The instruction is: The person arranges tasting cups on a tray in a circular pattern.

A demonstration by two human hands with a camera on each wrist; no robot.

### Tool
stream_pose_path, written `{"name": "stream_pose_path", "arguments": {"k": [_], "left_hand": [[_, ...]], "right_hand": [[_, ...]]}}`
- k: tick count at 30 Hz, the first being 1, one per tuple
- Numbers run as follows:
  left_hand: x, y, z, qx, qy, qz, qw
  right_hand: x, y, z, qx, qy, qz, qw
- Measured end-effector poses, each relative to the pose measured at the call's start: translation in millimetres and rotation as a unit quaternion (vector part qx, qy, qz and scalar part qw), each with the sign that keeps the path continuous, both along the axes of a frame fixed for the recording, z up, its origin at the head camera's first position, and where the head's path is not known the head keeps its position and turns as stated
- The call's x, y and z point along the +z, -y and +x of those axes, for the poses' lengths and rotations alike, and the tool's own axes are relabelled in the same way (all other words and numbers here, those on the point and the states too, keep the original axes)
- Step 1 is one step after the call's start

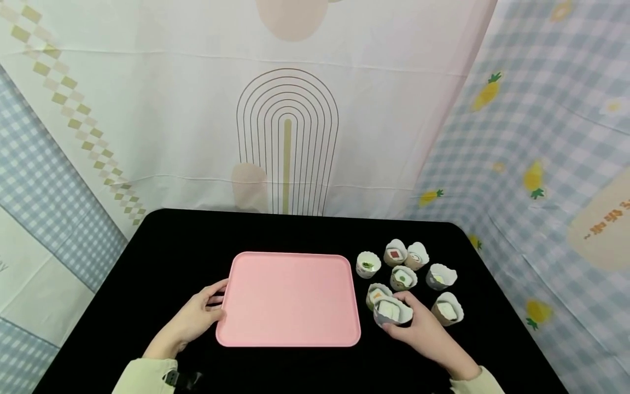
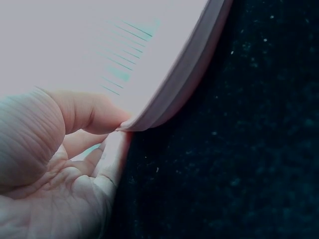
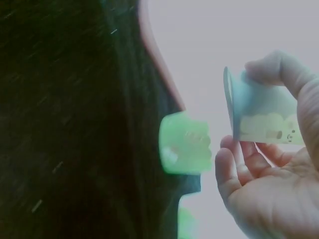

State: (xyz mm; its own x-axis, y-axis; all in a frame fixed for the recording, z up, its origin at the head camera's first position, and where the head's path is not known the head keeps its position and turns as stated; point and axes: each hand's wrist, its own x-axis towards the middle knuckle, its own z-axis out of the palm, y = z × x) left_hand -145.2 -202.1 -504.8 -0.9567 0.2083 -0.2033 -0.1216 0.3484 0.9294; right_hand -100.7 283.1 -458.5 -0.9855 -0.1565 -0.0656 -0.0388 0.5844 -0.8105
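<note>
A pink rectangular tray (image 1: 290, 298) lies on the black table. My left hand (image 1: 197, 316) pinches its left edge; in the left wrist view the thumb (image 2: 94, 112) is on the rim and fingers are below it. My right hand (image 1: 420, 328) grips a scalloped paper cup (image 1: 392, 311) with a pale block inside, just right of the tray. In the right wrist view that cup (image 3: 264, 112) sits between thumb and fingers, with a small printed face on its side. Right behind it stands another cup (image 1: 378, 294) with an orange-topped piece.
Several more paper cups stand on the right: one with a green-topped piece (image 1: 368, 265), one with a red-topped piece (image 1: 395, 253), and one with a white piece (image 1: 447, 310) right of my hand. A patterned cloth (image 1: 369, 137) hangs behind the black table (image 1: 197, 241).
</note>
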Motion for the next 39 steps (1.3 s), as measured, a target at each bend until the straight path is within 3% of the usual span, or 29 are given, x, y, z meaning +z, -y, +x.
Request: {"name": "stream_pose_path", "arguments": {"k": [8,14,24,33,39], "left_hand": [[-1.1,-1.0,0.6,0.008,-0.007,-0.005,0.9999],[-1.1,-2.2,-0.7,0.01,-0.009,-0.006,0.9999],[-1.6,-2.3,0.6,0.011,-0.003,0.0,0.9999],[-3.5,-2.2,1.5,0.016,0.0,0.004,0.9999],[-1.5,-1.6,1.6,0.016,-0.005,0.004,0.9999]], "right_hand": [[8.6,42.0,-19.5,-0.002,-0.034,-0.005,0.999],[9.4,78.3,-32.9,-0.018,-0.05,-0.041,0.998],[-16.8,120.6,-58.4,-0.028,-0.057,-0.086,0.994],[-31.8,147.0,-79.9,0.001,-0.033,-0.057,0.998],[-31.9,161.7,-87.9,-0.011,-0.028,-0.039,0.999]]}}
